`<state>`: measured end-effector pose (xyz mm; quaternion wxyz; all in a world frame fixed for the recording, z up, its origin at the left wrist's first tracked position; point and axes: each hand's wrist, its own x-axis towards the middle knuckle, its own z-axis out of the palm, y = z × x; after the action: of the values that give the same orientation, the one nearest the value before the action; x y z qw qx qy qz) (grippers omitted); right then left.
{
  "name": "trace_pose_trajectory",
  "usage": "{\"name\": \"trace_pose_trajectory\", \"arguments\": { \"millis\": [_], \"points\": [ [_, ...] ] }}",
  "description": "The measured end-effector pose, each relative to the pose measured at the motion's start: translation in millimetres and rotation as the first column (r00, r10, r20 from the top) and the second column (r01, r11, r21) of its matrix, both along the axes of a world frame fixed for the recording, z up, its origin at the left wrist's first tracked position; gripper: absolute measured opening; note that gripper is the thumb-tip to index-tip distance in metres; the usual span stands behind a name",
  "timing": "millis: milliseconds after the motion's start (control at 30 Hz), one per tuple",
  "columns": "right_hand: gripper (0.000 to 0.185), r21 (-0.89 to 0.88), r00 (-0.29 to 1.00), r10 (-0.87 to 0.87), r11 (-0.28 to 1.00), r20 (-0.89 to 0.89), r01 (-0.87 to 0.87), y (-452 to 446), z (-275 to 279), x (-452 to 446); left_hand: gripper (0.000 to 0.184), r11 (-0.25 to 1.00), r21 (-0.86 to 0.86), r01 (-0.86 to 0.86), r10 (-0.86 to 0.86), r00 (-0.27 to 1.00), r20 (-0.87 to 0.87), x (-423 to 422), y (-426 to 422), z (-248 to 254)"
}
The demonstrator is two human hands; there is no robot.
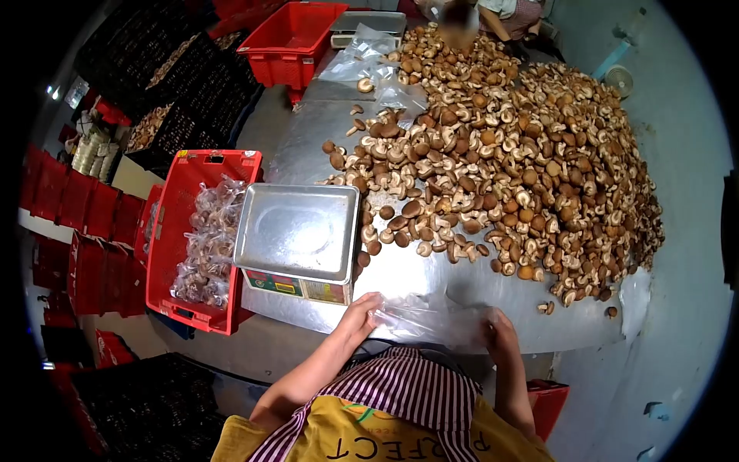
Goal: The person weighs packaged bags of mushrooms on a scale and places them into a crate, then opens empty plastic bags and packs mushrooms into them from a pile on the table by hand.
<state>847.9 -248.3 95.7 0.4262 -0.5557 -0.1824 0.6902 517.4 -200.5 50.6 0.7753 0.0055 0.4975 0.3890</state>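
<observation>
A clear plastic bag is stretched between my two hands at the near edge of the metal table. My left hand pinches the bag's left end, just below the scale. The bag's right end is in my right hand, whose fingers are curled round it. No contents show inside the bag. Beyond my hands lies a large heap of brown shiitake mushrooms. The weighing scale has a bare metal pan and stands to the left of the heap.
Left of the scale, a red crate holds several bagged mushroom portions. Another red crate and a second scale are at the far end, near loose plastic bags. A co-worker's arm reaches in behind the heap.
</observation>
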Motion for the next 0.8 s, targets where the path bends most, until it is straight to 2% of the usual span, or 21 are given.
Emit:
{"name": "trace_pose_trajectory", "arguments": {
  "millis": [67, 100, 133, 167, 200, 233, 267, 300, 333, 367, 400, 433, 500, 567, 600, 667, 800],
  "points": [
    [0.039, -0.053, 0.975, 0.142, 0.989, 0.170, -0.135, 1.8, -0.1, -3.5, 0.010, 0.997, 0.054, 0.052, -0.048, 0.997, -0.057, -0.1, -2.0, -3.6],
    [0.039, -0.054, 0.976, 0.140, 0.990, 0.166, -0.133, 3.1, -1.4, -3.6, 0.012, 0.985, 0.088, 0.150, -0.138, 0.982, -0.128, -0.9, -3.0, 5.4],
    [0.045, -0.005, 0.982, 0.158, 0.987, 0.107, -0.158, 5.3, -4.5, -1.8, 0.012, 0.985, 0.087, 0.151, -0.139, 0.982, -0.131, -4.2, -5.2, 0.5],
    [0.052, 0.045, 0.983, 0.179, 0.982, 0.048, -0.182, 8.6, -8.3, 0.1, 0.013, 0.912, 0.187, 0.365, -0.275, 0.883, -0.381, -9.5, -10.0, -10.4],
    [0.052, 0.043, 0.983, 0.180, 0.982, 0.044, -0.182, 14.7, -13.3, 2.0, 0.015, 0.788, 0.221, 0.575, -0.344, 0.709, -0.616, -13.8, -15.6, -20.9],
    [0.054, 0.052, 0.987, 0.152, 0.987, 0.047, -0.154, 23.4, -21.6, 4.7, 0.016, 0.718, 0.302, 0.627, -0.275, 0.655, -0.704, -16.5, -22.1, -31.5],
    [0.056, 0.061, 0.991, 0.126, 0.990, 0.049, -0.129, 31.8, -34.3, 8.5, 0.016, 0.722, 0.298, 0.625, -0.274, 0.653, -0.706, -17.1, -24.6, -35.4],
    [0.064, 0.051, 0.990, 0.076, 0.995, 0.118, -0.083, 44.1, -62.6, 15.0, 0.015, 0.676, 0.309, 0.669, -0.248, 0.601, -0.760, -16.8, -25.8, -37.3],
    [0.064, 0.055, 0.990, 0.098, 0.993, 0.104, -0.105, 58.4, -77.5, 18.7, 0.014, 0.633, 0.311, 0.709, -0.210, 0.544, -0.813, -18.6, -26.4, -39.4],
    [0.068, -0.037, 0.980, 0.042, 0.999, 0.194, -0.035, 77.0, -88.9, 18.0, 0.014, 0.629, 0.330, 0.704, -0.157, 0.531, -0.833, -17.8, -27.0, -43.9],
    [0.072, -0.119, 0.956, -0.005, 0.992, 0.293, 0.042, 97.1, -94.1, 8.1, 0.013, 0.630, 0.198, 0.751, -0.289, 0.464, -0.837, -18.0, -20.3, -27.9],
    [0.072, -0.115, 0.958, 0.018, 0.993, 0.287, 0.016, 116.0, -100.2, -4.1, 0.014, 0.642, 0.183, 0.744, -0.302, 0.465, -0.832, -17.9, -17.8, -27.2],
    [0.071, -0.090, 0.913, 0.021, 0.996, 0.406, 0.017, 150.9, -100.1, -27.7, 0.014, 0.651, 0.173, 0.739, -0.320, 0.474, -0.820, -18.4, -14.5, -25.4],
    [0.056, -0.124, 0.913, 0.055, 0.992, 0.405, -0.004, 187.8, -115.2, -47.6, 0.015, 0.635, 0.214, 0.742, -0.253, 0.461, -0.850, -18.0, -12.5, -21.1],
    [0.053, -0.104, 0.895, 0.035, 0.995, 0.445, 0.013, 198.4, -96.4, -68.0, 0.015, 0.635, 0.217, 0.742, -0.257, 0.467, -0.846, -18.4, -11.8, -19.8],
    [0.050, -0.088, 0.926, 0.093, 0.994, 0.366, -0.065, 220.5, -105.3, -85.3, 0.016, 0.641, 0.275, 0.717, -0.193, 0.496, -0.846, -21.6, -11.3, -17.3],
    [0.058, 0.003, 0.935, 0.049, 0.999, 0.350, -0.054, 245.1, -107.0, -116.6, 0.017, 0.630, 0.250, 0.735, -0.200, 0.465, -0.863, -25.9, -7.4, -7.2]
  ]
}}
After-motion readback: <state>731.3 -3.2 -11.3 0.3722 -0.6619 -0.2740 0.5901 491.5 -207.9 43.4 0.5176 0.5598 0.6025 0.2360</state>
